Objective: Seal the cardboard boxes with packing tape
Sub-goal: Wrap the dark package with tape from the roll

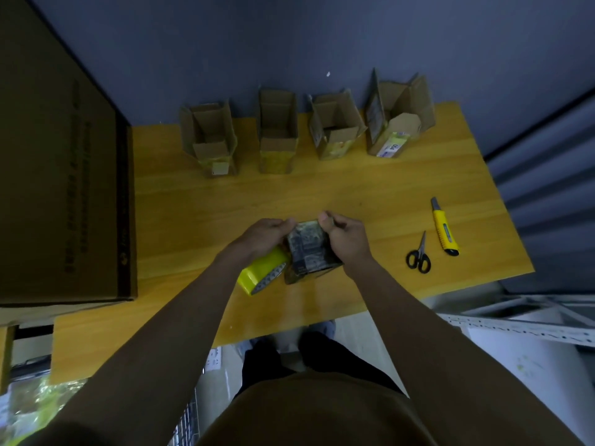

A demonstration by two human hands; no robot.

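A small cardboard box [308, 249] sits on the table [354, 194], gripped by both hands. The left hand [264, 235] also holds the yellow tape roll [260, 273]; the right hand [346, 236] pinches the box's top.

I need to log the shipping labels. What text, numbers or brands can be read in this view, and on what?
"004": white label on the rightmost open box.
Big carton at left: dark print down its side, too blurred to read.
Box in the hands: print unreadable.
Sticker on the leftmost open box: illegible.

Four open boxes [306, 130] stand in a row along the table's [322, 188] far edge. Scissors [418, 254] and knife [445, 227] lie to my right; a large carton [61, 175] stands left.
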